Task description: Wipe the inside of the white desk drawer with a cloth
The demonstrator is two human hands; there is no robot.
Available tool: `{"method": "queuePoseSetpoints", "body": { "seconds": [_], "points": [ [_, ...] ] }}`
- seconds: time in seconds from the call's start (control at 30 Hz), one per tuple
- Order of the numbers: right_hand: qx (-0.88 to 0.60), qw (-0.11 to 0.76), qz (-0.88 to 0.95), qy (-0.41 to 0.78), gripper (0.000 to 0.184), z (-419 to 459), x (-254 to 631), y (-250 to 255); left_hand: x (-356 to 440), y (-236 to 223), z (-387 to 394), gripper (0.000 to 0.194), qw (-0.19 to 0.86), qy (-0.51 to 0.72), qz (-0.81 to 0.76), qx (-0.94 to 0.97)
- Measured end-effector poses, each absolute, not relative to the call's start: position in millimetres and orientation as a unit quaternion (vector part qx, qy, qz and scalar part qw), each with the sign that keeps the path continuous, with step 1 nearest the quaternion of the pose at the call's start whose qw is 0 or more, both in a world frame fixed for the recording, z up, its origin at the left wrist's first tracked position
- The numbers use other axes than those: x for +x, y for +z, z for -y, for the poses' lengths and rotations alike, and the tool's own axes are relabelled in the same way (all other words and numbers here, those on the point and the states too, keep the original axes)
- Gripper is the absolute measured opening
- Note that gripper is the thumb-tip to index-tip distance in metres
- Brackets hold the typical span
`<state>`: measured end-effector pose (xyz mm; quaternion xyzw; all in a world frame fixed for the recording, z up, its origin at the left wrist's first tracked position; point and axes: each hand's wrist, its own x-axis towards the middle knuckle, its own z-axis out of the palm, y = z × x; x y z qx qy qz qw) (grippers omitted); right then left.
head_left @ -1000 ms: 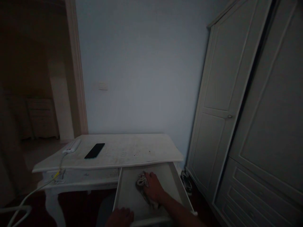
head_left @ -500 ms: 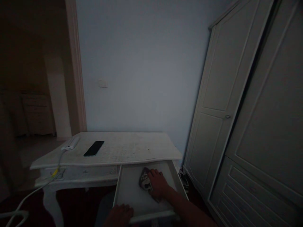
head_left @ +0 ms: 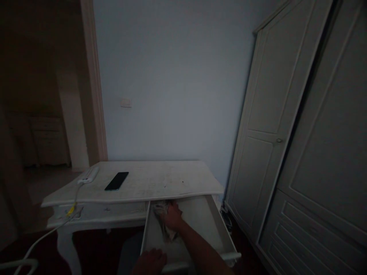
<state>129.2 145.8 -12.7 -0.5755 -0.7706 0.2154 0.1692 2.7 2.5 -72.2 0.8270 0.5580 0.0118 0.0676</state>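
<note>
An open white drawer (head_left: 197,225) juts out of the right half of a white desk (head_left: 160,175). Inside it, at the back left corner, my right hand (head_left: 173,218) is closed on a crumpled greyish cloth (head_left: 166,229) and presses it against the drawer bottom. Part of the cloth hangs out below the palm, toward the front. My left hand (head_left: 151,260) grips the drawer's front left corner, its fingers curled over the edge; the thumb is hidden.
A dark phone (head_left: 117,181) and a white power strip (head_left: 88,175) with a cable lie on the desk's left side. To the right stands a tall white wardrobe (head_left: 258,152). Dark items (head_left: 226,219) sit on the floor between desk and wardrobe.
My right hand has moved the cloth from the middle of the drawer to its back left corner. My left hand stays at the front left corner. The view has shifted slightly.
</note>
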Motion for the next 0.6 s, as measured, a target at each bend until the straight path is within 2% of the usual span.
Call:
{"method": "queuePoseSetpoints", "body": {
  "seconds": [0.1, 0.17, 0.27, 0.37, 0.43, 0.5, 0.6],
  "points": [
    [-0.497, 0.126, 0.842, 0.168, 0.095, -135, 102, -32, 2, -68, -2, 0.034, 0.081, 0.035, -0.535, 0.84],
    [-0.439, 0.111, 0.884, 0.113, 0.086, -129, 106, -43, 3, -64, 1, 0.038, 0.073, 0.06, -0.535, 0.84],
    [-0.314, 0.058, 0.946, 0.063, 0.062, -126, 143, -48, 4, -61, 7, 0.043, 0.066, 0.073, -0.542, 0.835],
    [-0.228, -0.001, 0.973, 0.043, 0.056, -128, 199, -39, 2, -65, 6, 0.042, 0.086, 0.054, -0.551, 0.829],
    [-0.275, 0.0, 0.96, 0.052, 0.063, -131, 234, -29, 0, -70, 4, 0.044, 0.095, 0.038, -0.553, 0.827],
    [-0.401, 0.03, 0.913, 0.076, 0.069, -136, 259, -18, -1, -74, 2, 0.045, 0.094, 0.031, -0.556, 0.825],
    [-0.562, 0.081, 0.818, 0.092, 0.062, -146, 270, -8, -2, -79, 0, 0.043, 0.089, 0.037, -0.557, 0.825]
  ]
}}
